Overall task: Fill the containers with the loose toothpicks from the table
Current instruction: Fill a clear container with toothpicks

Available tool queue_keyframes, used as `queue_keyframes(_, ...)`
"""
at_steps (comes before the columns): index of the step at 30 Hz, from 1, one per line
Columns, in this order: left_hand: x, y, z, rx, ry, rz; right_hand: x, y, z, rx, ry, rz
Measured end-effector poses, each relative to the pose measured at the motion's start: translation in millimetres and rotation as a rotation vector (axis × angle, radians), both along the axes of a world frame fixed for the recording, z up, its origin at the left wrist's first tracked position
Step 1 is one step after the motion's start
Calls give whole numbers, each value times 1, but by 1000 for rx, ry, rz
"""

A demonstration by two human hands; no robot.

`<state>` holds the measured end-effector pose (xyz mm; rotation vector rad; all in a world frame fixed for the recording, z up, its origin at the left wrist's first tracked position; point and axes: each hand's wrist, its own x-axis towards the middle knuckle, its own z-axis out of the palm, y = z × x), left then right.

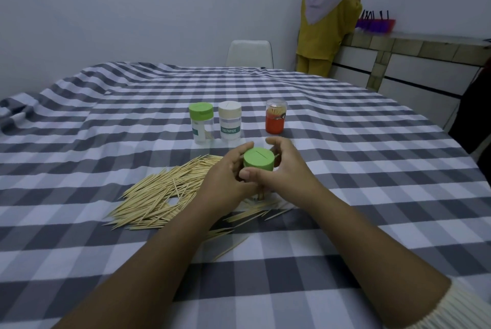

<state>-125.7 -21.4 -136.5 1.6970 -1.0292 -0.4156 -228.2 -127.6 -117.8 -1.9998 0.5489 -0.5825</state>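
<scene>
A green-lidded container (258, 159) stands between both hands near the table's middle, toothpicks showing through its lower part. My left hand (228, 177) grips it from the left. My right hand (285, 169) curls round it from the right, thumb across its front. A wide pile of loose toothpicks (162, 195) lies on the cloth to the left, and a few more toothpicks (255, 213) lie under my wrists. Behind stand a green-lidded clear container (201, 123), a cream-lidded container (230, 120) labelled TOOTHPICK and a red-based container (276, 116) with a clear cap.
The table (372, 169) is covered by a grey and white checked cloth. A white chair (249, 53) stands at the far edge. A person in yellow clothes (326, 28) stands at the back right beside a tiled counter (414, 62).
</scene>
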Motion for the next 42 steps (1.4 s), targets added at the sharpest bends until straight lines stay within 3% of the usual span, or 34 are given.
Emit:
queue_keyframes(5,0,-1,-1,-8,38,-13,-2,-2,1,-75,-30,-16)
queue_keyframes(9,1,-2,-2,0,28,-9,1,-2,-1,35,27,33)
queue_keyframes(13,2,-3,-4,-12,71,-13,-2,-3,2,-85,9,16)
queue_keyframes(20,-2,-4,-1,50,-95,66,7,6,-7,-54,-32,-159)
queue_keyframes(26,0,-2,-3,18,15,8,-3,-1,-1,29,4,75)
queue_keyframes(32,-2,-1,-3,36,-113,43,8,7,-6,-17,-41,-135)
queue_keyframes(37,0,-1,-4,10,15,-7,-2,-1,0,49,23,100)
queue_keyframes(42,1,-2,-5,0,2,7,3,-1,-4,-94,-22,-68)
